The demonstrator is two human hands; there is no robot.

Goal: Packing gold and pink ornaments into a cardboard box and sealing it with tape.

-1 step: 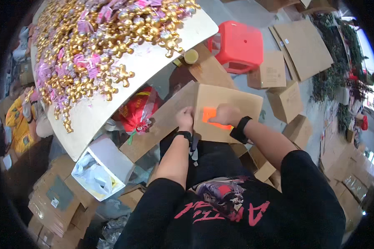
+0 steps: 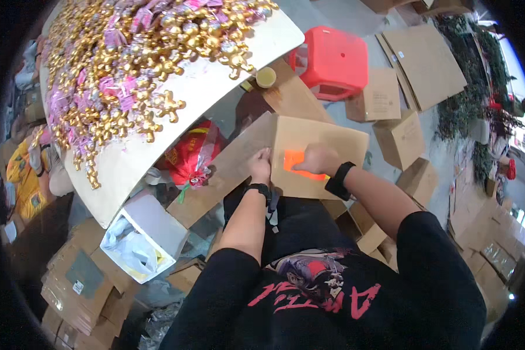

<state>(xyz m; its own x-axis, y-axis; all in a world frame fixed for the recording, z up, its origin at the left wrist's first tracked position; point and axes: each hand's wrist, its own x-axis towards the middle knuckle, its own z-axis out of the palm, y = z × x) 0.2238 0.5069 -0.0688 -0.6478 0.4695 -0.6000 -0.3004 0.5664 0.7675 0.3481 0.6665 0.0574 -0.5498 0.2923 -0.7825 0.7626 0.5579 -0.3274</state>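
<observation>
Cardboard box rests on my lap, just below the white table. My left hand pins its left edge; my right hand presses an orange label flat on top, fingers closed over it. Judged risk: the label going on crooked if the box slides.

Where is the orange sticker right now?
In the head view the orange sticker lies on the cardboard box on the person's lap, under the right hand, just right of the left hand.

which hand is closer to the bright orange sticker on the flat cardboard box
Right. The right hand rests directly on the bright orange sticker, covering its right part; the left hand grips the flat cardboard box edge just left of it.
</observation>
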